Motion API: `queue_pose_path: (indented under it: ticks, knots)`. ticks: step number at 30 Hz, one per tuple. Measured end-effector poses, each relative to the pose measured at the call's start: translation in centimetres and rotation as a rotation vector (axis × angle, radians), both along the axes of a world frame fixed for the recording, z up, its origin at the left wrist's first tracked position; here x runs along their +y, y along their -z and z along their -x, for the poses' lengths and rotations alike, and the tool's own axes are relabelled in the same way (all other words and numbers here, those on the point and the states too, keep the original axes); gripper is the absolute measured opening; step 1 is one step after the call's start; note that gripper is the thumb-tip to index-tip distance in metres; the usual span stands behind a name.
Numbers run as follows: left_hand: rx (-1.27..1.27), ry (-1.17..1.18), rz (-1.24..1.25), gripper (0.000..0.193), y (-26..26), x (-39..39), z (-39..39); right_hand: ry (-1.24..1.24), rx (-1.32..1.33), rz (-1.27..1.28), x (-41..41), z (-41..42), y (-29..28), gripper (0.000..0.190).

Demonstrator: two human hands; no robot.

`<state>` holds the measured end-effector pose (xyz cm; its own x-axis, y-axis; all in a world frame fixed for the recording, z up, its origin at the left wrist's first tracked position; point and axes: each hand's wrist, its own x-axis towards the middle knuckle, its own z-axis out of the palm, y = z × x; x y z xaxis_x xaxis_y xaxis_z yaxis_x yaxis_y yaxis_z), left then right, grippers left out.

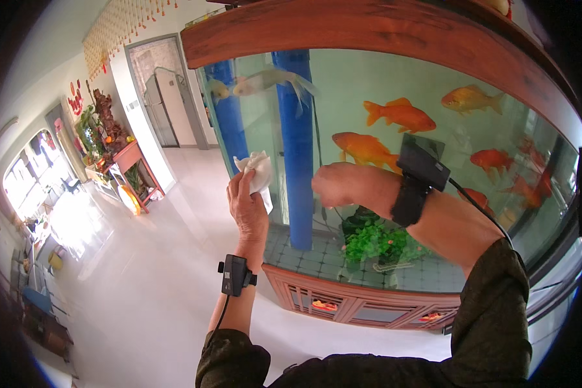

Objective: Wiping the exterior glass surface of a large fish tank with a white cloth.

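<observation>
A crumpled white cloth or tissue [259, 175] is held in the fingers of my left hand [247, 206], up against or close to the glass near the left corner of a large aquarium [368, 80]. My right hand [337, 184] is bent at the wrist with its fingers curled, in front of the glass just right of a blue upright column [295, 145] inside the tank; whether it holds anything is hidden. Behind the glass swim several orange goldfish [400, 115] and a pale long-finned fish [271, 82]. Both wrists wear black strapped devices with cables.
A reddish wooden cabinet [354, 303] with lattice doors supports the tank, and a wooden hood [359, 29] tops it. Green plants [378, 240] stand inside on the tank floor. Across the pale glossy floor, a wooden side table [132, 154] bears a carving and fruit, left of a doorway.
</observation>
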<state>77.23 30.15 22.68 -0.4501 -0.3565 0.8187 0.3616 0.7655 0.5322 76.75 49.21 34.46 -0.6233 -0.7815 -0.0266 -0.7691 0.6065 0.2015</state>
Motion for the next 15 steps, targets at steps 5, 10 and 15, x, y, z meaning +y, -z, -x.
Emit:
queue_pose_path:
  ticks: [5,10,15]
  knots:
    - [0.001,0.048,-0.023,0.047,0.5,-0.4,0.6,0.089,-0.248,-0.066,-0.9,0.6,-0.9,0.018]
    - [0.014,0.017,-0.013,0.046,0.7,-0.7,0.8,0.137,-0.329,0.015,-1.0,1.1,-0.9,0.020]
    - [0.032,0.001,0.022,0.047,0.7,-0.8,0.9,0.259,-0.392,-0.025,-1.9,1.9,-0.6,0.022]
